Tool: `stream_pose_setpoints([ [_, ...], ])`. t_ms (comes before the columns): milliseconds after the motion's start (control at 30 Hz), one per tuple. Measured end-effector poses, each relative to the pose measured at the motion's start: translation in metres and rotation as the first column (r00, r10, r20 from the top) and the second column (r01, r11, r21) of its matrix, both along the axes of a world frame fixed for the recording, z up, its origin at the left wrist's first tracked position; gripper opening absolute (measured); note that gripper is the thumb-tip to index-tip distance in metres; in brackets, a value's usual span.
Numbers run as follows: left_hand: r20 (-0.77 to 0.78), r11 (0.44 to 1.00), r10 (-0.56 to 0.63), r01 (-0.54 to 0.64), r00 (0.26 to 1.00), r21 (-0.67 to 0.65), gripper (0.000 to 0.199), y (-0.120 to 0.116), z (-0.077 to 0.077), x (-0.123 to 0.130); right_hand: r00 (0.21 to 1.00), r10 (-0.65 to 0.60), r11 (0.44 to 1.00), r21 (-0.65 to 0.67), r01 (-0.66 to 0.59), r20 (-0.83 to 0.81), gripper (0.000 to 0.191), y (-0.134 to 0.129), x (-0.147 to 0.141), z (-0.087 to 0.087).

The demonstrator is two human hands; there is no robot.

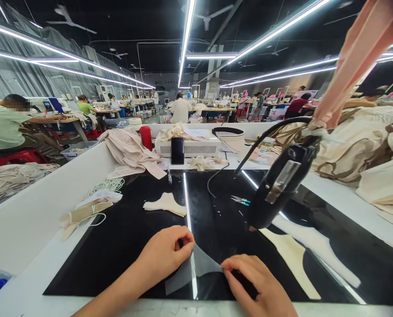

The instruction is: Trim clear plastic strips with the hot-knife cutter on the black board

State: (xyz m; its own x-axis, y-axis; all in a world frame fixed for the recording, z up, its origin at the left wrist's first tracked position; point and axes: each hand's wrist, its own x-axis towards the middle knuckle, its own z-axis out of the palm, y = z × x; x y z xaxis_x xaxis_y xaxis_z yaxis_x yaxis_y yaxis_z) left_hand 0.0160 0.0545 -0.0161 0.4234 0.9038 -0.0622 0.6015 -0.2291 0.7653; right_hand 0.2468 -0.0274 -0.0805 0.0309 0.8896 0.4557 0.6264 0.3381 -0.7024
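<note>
A thin, see-through piece of film or sheer fabric (207, 263) stretches between my hands over the glossy black work surface (124, 255). My left hand (170, 251) pinches its upper corner between thumb and forefinger. At its right corner my right hand (254, 281) pinches the edge with the fingertips. Part of the sheer piece hangs below my left hand, near the surface's front edge. To the right of my right hand lie a cream cut fabric piece (291, 255) and a white one (322, 246). Another cream piece (166, 204) rests beyond my left hand.
A black handheld device (277, 185) hangs at the right, tied with pink cloth (358, 66). Small scissors (241, 200) lie beside it. A phone (177, 151) leans on a white vented box (203, 147) at the back. Fabric piles flank the table; co-workers sit beyond.
</note>
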Motion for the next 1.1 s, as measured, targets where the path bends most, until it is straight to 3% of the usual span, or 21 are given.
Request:
stream_pose_setpoints([
  [233, -0.113, 0.996, 0.044, -0.035, 0.993, 0.079, 0.014, 0.002, -0.003, 0.002, 0.999, 0.006, 0.999, 0.047, -0.008, 0.045, 0.03, 0.003, -0.007, -0.004],
  [500, -0.112, 0.993, 0.059, -0.048, 0.992, 0.105, 0.021, 0.004, -0.009, 0.002, 0.989, -0.024, 0.995, 0.103, 0.009, 0.146, 0.025, 0.005, -0.005, -0.014],
  [633, -0.057, 0.994, 0.061, -0.055, 0.997, 0.097, 0.029, 0.006, -0.011, -0.002, 0.986, -0.03, 0.995, 0.102, 0.013, 0.165, 0.015, 0.003, 0.002, -0.008],
  [800, -0.003, 0.986, 0.111, -0.11, 0.994, 0.125, 0.042, 0.011, -0.024, -0.01, 0.965, -0.089, 0.991, 0.115, 0.062, 0.245, 0.011, -0.008, 0.038, 0.009],
  [1100, 0.141, 0.951, 0.167, -0.197, 0.976, 0.238, 0.046, 0.029, -0.066, -0.028, 0.834, -0.439, 0.898, 0.211, 0.387, 0.335, 0.028, -0.016, 0.137, 0.025],
])
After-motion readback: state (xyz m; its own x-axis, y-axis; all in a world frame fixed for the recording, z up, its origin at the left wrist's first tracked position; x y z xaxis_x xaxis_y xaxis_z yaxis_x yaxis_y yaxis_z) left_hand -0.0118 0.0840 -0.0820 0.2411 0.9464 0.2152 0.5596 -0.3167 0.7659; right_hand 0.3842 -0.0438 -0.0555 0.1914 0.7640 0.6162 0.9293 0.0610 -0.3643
